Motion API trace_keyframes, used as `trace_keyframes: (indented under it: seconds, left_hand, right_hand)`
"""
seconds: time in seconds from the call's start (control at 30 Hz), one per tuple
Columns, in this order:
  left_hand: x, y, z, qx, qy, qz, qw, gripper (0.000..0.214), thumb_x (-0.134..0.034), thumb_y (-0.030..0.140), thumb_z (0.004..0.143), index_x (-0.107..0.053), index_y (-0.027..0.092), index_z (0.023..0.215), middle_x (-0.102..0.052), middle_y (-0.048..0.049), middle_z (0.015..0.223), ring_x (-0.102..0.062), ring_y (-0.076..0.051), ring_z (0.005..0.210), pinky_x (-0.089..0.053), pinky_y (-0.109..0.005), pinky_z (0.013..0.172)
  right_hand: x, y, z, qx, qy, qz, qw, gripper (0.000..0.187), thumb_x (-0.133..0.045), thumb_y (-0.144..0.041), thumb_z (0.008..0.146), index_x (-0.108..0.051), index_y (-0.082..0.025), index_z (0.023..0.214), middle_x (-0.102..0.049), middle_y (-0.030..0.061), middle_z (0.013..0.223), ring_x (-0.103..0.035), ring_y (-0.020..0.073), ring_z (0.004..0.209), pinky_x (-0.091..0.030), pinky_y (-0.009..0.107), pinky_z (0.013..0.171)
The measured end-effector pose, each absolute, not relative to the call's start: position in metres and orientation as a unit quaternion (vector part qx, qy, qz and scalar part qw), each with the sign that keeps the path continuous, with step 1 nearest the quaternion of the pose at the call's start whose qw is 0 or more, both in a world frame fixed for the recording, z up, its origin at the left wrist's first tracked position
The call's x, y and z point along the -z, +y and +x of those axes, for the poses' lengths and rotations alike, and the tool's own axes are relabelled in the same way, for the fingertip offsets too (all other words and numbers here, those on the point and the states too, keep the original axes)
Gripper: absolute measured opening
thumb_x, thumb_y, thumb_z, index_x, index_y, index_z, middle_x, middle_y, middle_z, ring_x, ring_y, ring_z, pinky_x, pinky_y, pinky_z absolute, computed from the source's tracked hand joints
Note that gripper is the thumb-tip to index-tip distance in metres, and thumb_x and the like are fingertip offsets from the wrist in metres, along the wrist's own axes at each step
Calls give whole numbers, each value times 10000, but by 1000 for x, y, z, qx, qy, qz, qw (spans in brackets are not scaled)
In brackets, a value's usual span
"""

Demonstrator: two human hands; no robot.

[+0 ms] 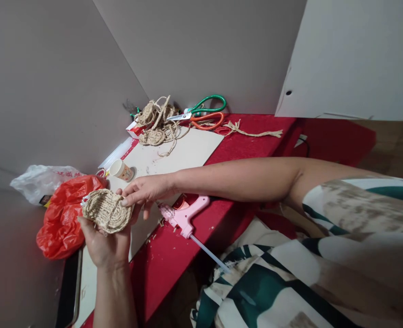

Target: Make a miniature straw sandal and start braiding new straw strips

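My left hand (108,243) comes up from the bottom, palm up, with its thumb along the edge of a small oval piece of coiled straw cord (107,210). A raised ridge of cord crosses the piece, and its underside is hidden. From the right, my right hand (145,193) reaches over and pinches the far edge of the same piece between thumb and fingers. Just right of the hands, a pink glue gun (184,216) lies on the red table cover (160,269), a clear glue stick (210,253) sticking out of its back.
A red plastic bag (68,214) and a white plastic bag (44,180) lie at the left. Behind the hands are a paper cup (121,170), a white board (187,148), bundled straw cord (156,118), scissors (201,114) and a loose straw strand (256,133). Grey partition walls (201,50) stand behind.
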State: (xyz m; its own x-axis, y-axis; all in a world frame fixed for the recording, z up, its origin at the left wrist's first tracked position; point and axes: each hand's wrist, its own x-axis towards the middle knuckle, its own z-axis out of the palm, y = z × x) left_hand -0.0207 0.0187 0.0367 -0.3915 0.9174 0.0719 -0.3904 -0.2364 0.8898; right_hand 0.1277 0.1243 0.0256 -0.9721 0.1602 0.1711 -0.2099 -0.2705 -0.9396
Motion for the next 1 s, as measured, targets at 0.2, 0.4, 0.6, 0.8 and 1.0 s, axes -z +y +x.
trace_keyframes:
  seconds: [0.2, 0.4, 0.6, 0.8, 1.0]
  left_hand:
    - [-51, 11, -20, -737, 435, 339, 392, 553, -463, 699, 799, -691, 258, 1042, -720, -60, 1026, -639, -267, 1039, -506, -459, 942]
    - [-51, 8, -32, -719, 461, 314, 415, 677, -594, 736, 682, -676, 204, 1093, -726, -107, 980, -681, -285, 929, -544, -466, 867]
    - [-39, 12, -40, -692, 459, 325, 454, 688, -698, 664, 638, -654, 200, 1144, -732, -115, 998, -702, -292, 872, -546, -487, 861]
    - [-28, 17, -48, -681, 459, 306, 482, 661, -730, 607, 644, -650, 183, 1145, -731, -133, 1031, -700, -300, 910, -526, -497, 903]
    - [-21, 19, -50, -678, 453, 293, 499, 650, -758, 540, 657, -635, 186, 1189, -720, -141, 1060, -690, -332, 939, -509, -544, 900]
  right_hand:
    - [-32, 140, 138, -732, -671, -17, 113, 326, -706, -415, 799, -641, -123, 926, -698, 92, 985, -696, 158, 764, -522, 235, 582]
    - [-32, 154, 136, -728, -620, -120, 268, 138, -629, -251, 872, -619, -114, 863, -705, 55, 883, -636, 79, 614, -472, 166, 496]
    - [-30, 155, 129, -724, -606, -167, 285, 156, -505, -120, 906, -566, -108, 764, -662, 22, 724, -619, 81, 540, -459, 162, 435]
    - [-26, 147, 125, -736, -610, -134, 260, 203, -462, -128, 936, -492, -127, 735, -591, -30, 605, -594, 70, 477, -459, 153, 440]
    - [-25, 141, 123, -712, -643, -132, 250, 341, -389, -229, 998, -461, -135, 678, -557, -43, 507, -504, 39, 383, -421, 136, 423]
